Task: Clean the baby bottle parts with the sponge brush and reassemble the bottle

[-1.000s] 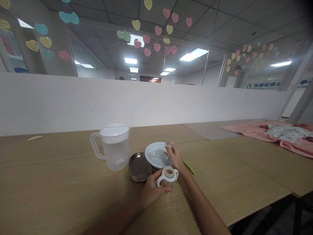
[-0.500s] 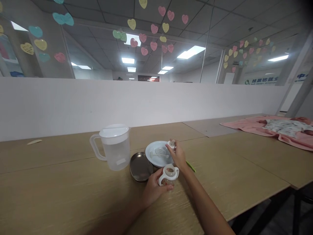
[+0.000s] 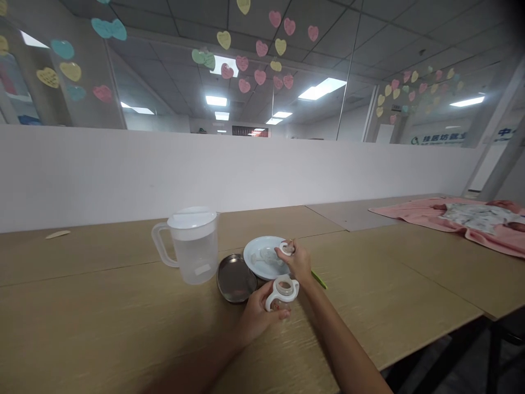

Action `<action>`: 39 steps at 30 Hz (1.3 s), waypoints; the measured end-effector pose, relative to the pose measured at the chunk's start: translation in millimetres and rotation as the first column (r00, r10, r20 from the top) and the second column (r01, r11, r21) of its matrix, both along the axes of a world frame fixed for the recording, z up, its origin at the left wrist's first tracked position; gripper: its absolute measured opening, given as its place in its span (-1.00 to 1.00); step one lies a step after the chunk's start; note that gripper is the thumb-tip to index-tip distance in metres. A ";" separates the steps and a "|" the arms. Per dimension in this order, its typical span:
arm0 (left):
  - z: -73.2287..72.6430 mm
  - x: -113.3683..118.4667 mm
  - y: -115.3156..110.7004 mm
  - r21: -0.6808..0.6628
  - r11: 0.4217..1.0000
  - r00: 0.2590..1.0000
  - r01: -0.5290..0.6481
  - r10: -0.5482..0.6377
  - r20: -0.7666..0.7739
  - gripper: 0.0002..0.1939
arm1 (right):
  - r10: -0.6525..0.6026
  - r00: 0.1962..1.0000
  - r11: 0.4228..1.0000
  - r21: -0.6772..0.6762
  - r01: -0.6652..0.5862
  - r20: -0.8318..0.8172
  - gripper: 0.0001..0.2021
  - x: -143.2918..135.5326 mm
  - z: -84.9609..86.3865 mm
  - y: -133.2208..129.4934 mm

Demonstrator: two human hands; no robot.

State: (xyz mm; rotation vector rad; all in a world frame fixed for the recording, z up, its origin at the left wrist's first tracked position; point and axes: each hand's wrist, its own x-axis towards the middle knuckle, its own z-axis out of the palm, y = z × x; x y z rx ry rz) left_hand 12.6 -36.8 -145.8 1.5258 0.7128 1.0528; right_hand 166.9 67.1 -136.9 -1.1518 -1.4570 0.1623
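My left hand [image 3: 259,313] is closed round a clear baby bottle [image 3: 283,290] with a white two-handled ring at its neck; its mouth is uncovered and faces up. Over the right rim of a pale blue bowl [image 3: 258,270], my right hand [image 3: 298,261] pinches the bottle's nipple cap [image 3: 287,248], a white ring with a clear teat. Inside the bowl lie clear and whitish pieces I cannot make out fully. An oval metal tray [image 3: 237,279] sits left of the bowl, close to my left hand.
A lidded clear plastic pitcher [image 3: 196,249] stands left of the tray. Beside my right forearm lies a green handle [image 3: 319,279], partly hidden. Far right, a pink blanket [image 3: 414,210] bears a baby-like figure in patterned clothes. A white wall [image 3: 246,175] borders the table's back.
My right hand has tilted the nipple cap and lowered it slightly over the bowl's edge. The left hand with the bottle has hardly moved.
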 end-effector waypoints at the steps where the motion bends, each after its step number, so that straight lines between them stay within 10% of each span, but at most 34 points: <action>1: 0.4 -0.1 -0.4 0.002 1.000 1.000 0.001 -0.001 -0.001 -0.37 | 0.011 1.000 1.000 0.008 -0.011 -0.015 -0.64 -0.2 -0.4 0.5; 9: 3.9 0.1 -2.2 0.011 1.000 1.000 0.003 -0.003 0.002 -0.38 | 0.033 0.999 0.999 -0.009 -0.034 -0.028 -0.66 1.8 -3.3 4.0; 17: -1.7 -1.2 0.3 -0.003 1.000 1.000 0.009 -0.009 -0.025 -0.40 | 0.143 0.934 0.975 0.113 -0.189 0.328 -0.77 6.1 -1.5 6.1; 27: -2.7 -0.9 0.1 -0.028 1.000 1.000 0.009 -0.010 -0.024 -0.44 | 0.433 0.843 0.891 -0.293 -0.347 0.318 -0.35 2.3 0.5 -2.4; 39: -1.7 0.0 -0.1 -0.023 1.000 1.000 -0.002 0.001 -0.031 -0.40 | 0.120 0.868 0.989 -0.133 -0.063 0.483 -0.78 7.7 -5.9 8.7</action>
